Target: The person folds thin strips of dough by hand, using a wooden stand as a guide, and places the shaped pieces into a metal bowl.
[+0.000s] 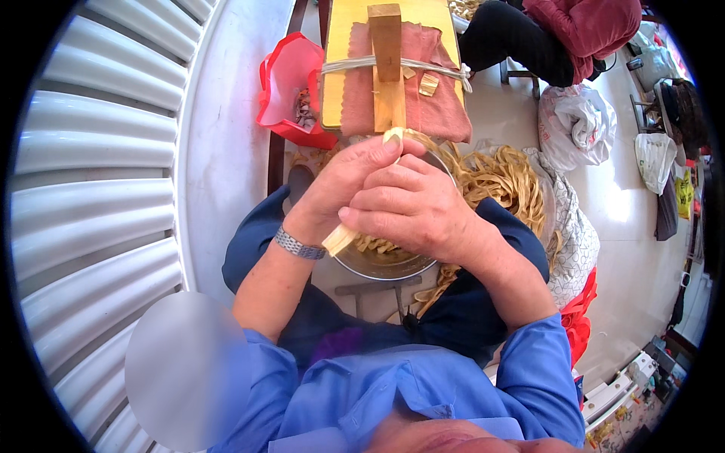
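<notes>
My left hand (347,177) and my right hand (423,200) are closed together around a pale yellow flat strip (339,240). One end pokes out below the fingers by my left wrist. At the top, the left thumb presses pale material against the near end of a wooden piece (389,106). A wooden block (386,41) stands on that piece. Pink cloth (355,94) lies under it on a yellow board (343,19), bound with white cord (347,65). Small pale scraps (428,84) rest on the cloth. My fingers hide most of the strip.
A metal basin (385,276) holding strips stands between my knees. Heaped yellow-brown strips (510,181) lie to its right. A red bag (291,64) sits left of the board, beside a white radiator (106,136). Another person (581,30) sits at the far right, near a white plastic bag (578,128).
</notes>
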`<state>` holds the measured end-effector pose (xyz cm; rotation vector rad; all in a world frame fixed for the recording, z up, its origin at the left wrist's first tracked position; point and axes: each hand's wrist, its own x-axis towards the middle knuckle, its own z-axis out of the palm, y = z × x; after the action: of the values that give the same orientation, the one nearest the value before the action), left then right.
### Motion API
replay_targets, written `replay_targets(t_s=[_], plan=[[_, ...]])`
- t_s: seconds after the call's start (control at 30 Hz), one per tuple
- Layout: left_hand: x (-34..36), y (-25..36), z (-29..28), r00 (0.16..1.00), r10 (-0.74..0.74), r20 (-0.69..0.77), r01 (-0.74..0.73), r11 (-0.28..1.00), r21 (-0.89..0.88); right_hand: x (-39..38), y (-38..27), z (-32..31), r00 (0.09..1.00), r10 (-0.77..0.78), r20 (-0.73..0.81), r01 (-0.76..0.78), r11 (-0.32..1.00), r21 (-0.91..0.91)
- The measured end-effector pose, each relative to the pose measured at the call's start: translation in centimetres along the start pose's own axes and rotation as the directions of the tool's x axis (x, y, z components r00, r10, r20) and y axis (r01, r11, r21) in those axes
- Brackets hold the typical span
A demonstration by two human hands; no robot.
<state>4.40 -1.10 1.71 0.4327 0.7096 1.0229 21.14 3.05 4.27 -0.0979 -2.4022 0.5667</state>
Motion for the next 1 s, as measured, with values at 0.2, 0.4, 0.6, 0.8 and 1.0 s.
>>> replay_targets(t_s=[0.2,0.4,0.6,0.8,1.0], plan=[[0.3,0.1,-0.7,0.995,0.093,-0.034,-0.094,0.995,-0.037,-0.4,1.3,0.1,0.981,0.078,-0.176,-0.075,0.997,0.027],[0.0,-0.6,-1.7,0.983,0.145,-0.115,-0.157,0.983,-0.100,-0.6,1.7,0.3,0.992,0.111,-0.066,-0.118,0.987,-0.111],[-0.1,-0.8,-2.2,0.996,-0.022,-0.091,0.005,0.983,-0.182,-0.9,1.2,0.4,0.997,0.057,0.056,-0.055,0.997,-0.049],[-0.4,-1.3,-1.9,1.000,-0.006,0.015,0.004,0.992,0.126,-0.2,0.4,0.7,0.971,0.236,-0.035,-0.227,0.959,0.173],[-0.8,-4.2,-2.2,0.986,0.158,0.053,-0.140,0.613,0.777,-0.5,0.6,0.5,0.883,0.469,-0.012,-0.448,0.850,0.278]])
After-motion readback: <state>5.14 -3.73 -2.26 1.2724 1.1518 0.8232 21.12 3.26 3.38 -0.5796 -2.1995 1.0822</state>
